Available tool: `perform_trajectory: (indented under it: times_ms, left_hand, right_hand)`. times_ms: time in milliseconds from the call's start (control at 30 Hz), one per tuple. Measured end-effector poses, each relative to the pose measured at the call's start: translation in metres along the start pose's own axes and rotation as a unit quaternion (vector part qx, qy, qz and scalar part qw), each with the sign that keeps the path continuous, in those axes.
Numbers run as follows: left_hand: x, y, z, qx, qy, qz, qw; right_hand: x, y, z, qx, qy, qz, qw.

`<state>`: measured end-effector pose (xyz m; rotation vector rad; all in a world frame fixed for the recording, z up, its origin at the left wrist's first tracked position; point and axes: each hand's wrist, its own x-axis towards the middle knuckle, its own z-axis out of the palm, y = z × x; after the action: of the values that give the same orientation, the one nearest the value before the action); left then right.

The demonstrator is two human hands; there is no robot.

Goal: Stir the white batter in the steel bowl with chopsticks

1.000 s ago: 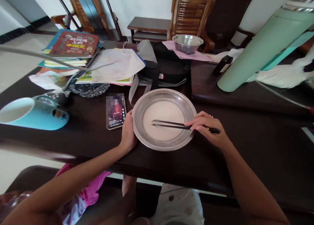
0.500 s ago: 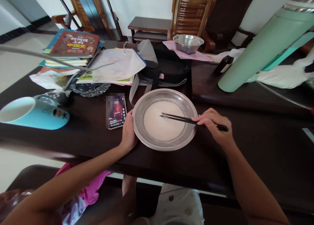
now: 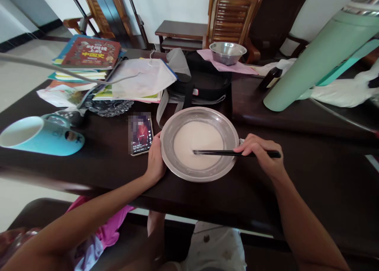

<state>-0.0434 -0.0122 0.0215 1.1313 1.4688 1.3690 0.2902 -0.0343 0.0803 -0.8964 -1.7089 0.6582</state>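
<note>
A shallow steel plate (image 3: 168, 137) holding pale, milky batter sits on the dark wooden table (image 3: 310, 184) in front of me. My left hand (image 3: 154, 160) is curled against the plate's left rim, gripping it. My right hand (image 3: 260, 153) is closed on a pair of black chopsticks (image 3: 219, 153) at the plate's right edge. The chopsticks lie nearly level, and their tips rest in the batter near the plate's middle.
A lit phone (image 3: 141, 133) lies just left of the plate. A light-blue mug (image 3: 38, 137) stands at far left, with stacked books (image 3: 89, 56) and papers behind. A black bag (image 3: 201, 83), a steel bowl (image 3: 227, 52) and a green cylinder (image 3: 319, 54) are farther back.
My right hand drew the chopsticks from the plate's left part toward the right, then swung their tips down to the middle. The left hand and plate stayed put.
</note>
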Motion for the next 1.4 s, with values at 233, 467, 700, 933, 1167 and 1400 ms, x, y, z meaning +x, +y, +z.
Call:
perform_trajectory:
  times_ms: [233, 467, 700, 933, 1167, 1400]
  left_hand:
    - [0.0013, -0.0032, 0.0003, -0.027, 0.002, -0.013, 1.0]
    - [0.0018, -0.005, -0.0006, -0.012, 0.004, -0.005, 1.0]
    - [0.0, -0.0009, -0.0001, -0.009, 0.003, 0.001, 1.0]
    - [-0.0005, -0.0005, 0.0013, -0.03, 0.004, -0.014, 0.999]
    - [0.0004, -0.0021, 0.0004, -0.016, -0.005, -0.004, 1.0]
    - [0.0004, -0.0036, -0.0006, -0.017, -0.013, -0.005, 1.0]
  right_hand:
    - [0.0015, 0.0036, -0.0017, -0.049, 0.028, -0.003, 0.998]
    - [0.0008, 0.0015, -0.0004, -0.027, -0.046, 0.002, 0.999]
    - [0.0015, -0.0001, -0.0052, -0.017, 0.029, -0.003, 0.999]
    - [0.0023, 0.0001, -0.003, -0.04, -0.016, -0.003, 0.999]
    - [0.0016, 0.0006, -0.0018, -0.014, -0.036, 0.0, 0.999]
    - [0.0015, -0.0004, -0.0044, -0.004, 0.017, 0.009, 1.0]
